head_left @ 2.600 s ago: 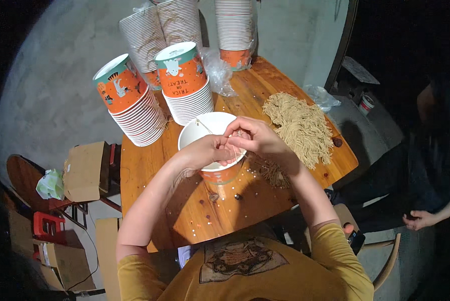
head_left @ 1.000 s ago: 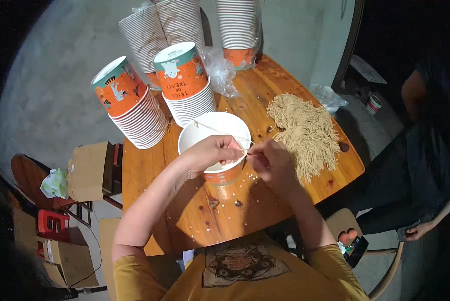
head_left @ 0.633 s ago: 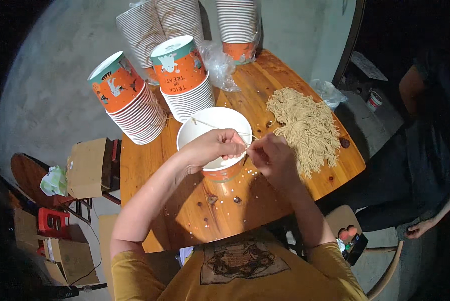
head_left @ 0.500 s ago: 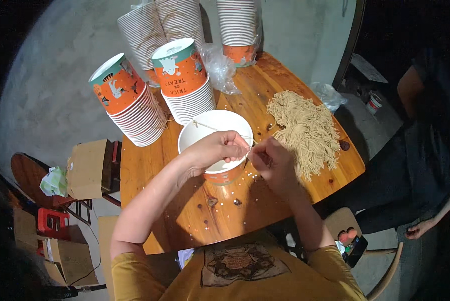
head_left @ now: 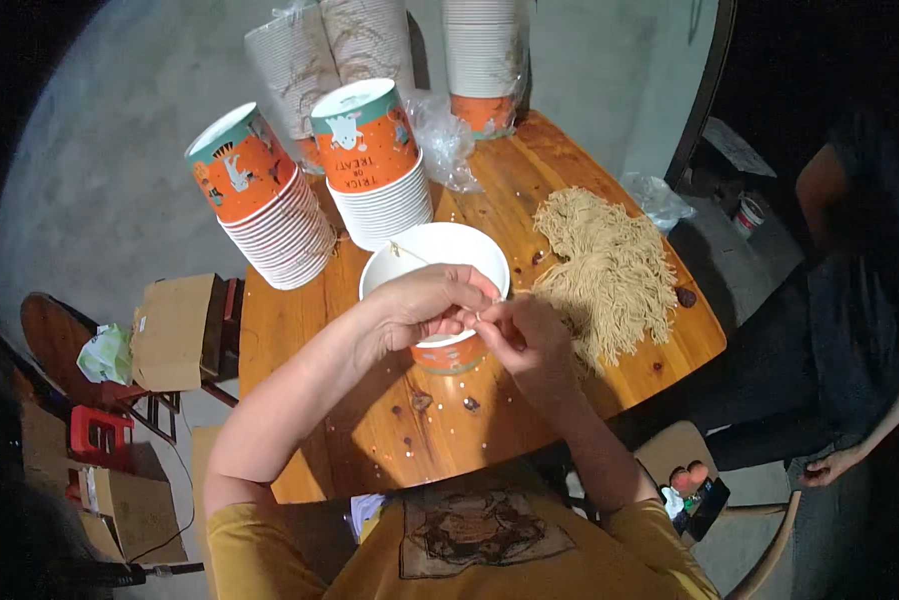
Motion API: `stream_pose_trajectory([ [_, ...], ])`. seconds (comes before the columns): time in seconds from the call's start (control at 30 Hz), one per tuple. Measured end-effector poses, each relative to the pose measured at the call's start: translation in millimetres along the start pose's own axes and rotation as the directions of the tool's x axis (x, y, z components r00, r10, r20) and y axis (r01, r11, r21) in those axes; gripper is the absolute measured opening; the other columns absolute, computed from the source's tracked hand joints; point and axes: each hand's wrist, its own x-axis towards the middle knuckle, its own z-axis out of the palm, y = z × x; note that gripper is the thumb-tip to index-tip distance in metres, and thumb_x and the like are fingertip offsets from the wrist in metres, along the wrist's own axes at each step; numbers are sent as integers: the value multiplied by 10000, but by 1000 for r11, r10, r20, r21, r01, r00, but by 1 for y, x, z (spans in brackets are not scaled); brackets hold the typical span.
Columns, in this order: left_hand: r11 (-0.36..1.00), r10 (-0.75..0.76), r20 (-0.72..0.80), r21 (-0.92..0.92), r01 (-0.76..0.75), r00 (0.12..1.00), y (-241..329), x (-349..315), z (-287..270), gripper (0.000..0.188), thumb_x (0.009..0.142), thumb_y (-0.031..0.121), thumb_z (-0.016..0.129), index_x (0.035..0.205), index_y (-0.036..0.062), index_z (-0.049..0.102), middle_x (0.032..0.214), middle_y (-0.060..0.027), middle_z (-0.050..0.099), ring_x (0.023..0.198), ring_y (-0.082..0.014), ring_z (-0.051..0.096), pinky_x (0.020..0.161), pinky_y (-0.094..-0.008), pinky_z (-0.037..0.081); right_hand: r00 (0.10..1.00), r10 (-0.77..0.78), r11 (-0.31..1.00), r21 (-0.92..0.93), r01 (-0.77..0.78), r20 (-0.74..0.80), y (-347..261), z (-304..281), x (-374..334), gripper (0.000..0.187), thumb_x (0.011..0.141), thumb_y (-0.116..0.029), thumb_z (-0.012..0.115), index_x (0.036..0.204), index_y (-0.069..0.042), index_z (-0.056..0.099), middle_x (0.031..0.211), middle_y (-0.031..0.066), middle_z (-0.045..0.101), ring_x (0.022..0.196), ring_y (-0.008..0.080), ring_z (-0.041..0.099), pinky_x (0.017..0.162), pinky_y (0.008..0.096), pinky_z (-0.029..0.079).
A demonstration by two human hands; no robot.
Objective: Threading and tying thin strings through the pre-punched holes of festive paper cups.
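A paper bucket (head_left: 437,250), white inside and orange outside, stands upright on the table in front of me. A thin tan cord (head_left: 409,253) runs from a knot at its far left inner wall toward my hands. Over the near right rim, my left hand (head_left: 434,302) pinches the cord between thumb and fingers. Close against it, my right hand (head_left: 531,343) is closed with its fingertips on the cord's end. The fingers partly hide the cord there. To the right of my hands lies a big heap of tan cords (head_left: 609,270).
Two stacks of upside-down orange buckets (head_left: 369,150) (head_left: 244,180) stand at the table's far left. Bagged stacks (head_left: 484,70) and crumpled clear plastic (head_left: 443,140) are behind. Small white bits dot the wooden table (head_left: 409,450). A person (head_left: 839,330) is at the right.
My right hand has turned, its thumb and fingertips now meeting the left fingers at the cord. The view has shifted slightly; the bucket stays in place on the table.
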Motion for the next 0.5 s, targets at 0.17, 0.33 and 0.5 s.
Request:
stream_pose_trajectory([
  [0.17,1000,-5,-99,3,5,995,3,-2,5,164,845,-1,584,996,51,543,863,-33,625,676,-40,589,559,-124,500,991,-128,982,-139,130,21,13,-3,-2,142,777,-69,682,899,-100,617,665,34,546,586,205,570,579,339,451],
  [0.33,1000,3,-80,28,-1,997,2,-5,-3,180,860,-27,585,1005,77,563,970,1,608,871,-57,618,701,-140,509,984,-172,973,-147,178,54,22,-4,-6,208,780,-66,658,980,-119,631,689,50,565,613,241,581,607,361,460],
  [0.5,997,49,-61,68,-45,997,-2,-4,-6,201,848,-44,588,1011,70,559,945,4,595,833,-57,604,717,-152,510,997,-27,999,31,25,71,24,-5,-9,153,826,-68,635,976,-93,614,667,32,529,581,155,526,569,315,440],
])
